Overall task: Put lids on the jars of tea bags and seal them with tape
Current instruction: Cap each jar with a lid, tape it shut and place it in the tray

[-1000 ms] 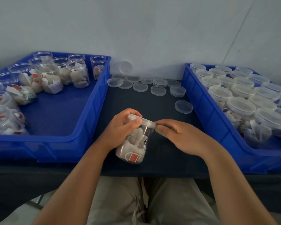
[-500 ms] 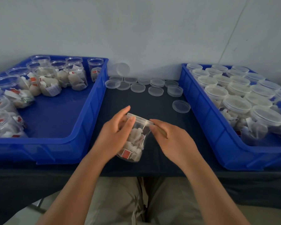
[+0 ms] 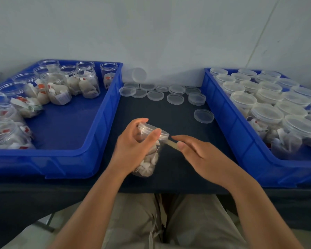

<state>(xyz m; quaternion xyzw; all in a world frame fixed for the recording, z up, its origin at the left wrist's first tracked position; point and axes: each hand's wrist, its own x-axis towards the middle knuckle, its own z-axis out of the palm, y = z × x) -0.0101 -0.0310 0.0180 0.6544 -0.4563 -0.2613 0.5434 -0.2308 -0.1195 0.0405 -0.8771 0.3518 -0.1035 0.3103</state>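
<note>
Found jar (image 3: 147, 162) of tea bags tilted at near edge of dark table (image 3: 169, 119), between two blue crates, lid (image 3: 153, 130) fitted. Gripped near the top by left hand (image 3: 133, 146), fingers curled. Pinched in right hand (image 3: 201, 155): strip of tape (image 3: 171, 144) running to jar just under lid. Hands close, not touching. Noted loose lids (image 3: 155, 95) along far side of table.

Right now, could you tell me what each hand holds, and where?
The left hand grips the jar at its lidded top; the right hand pinches the tape by its free end.
</note>
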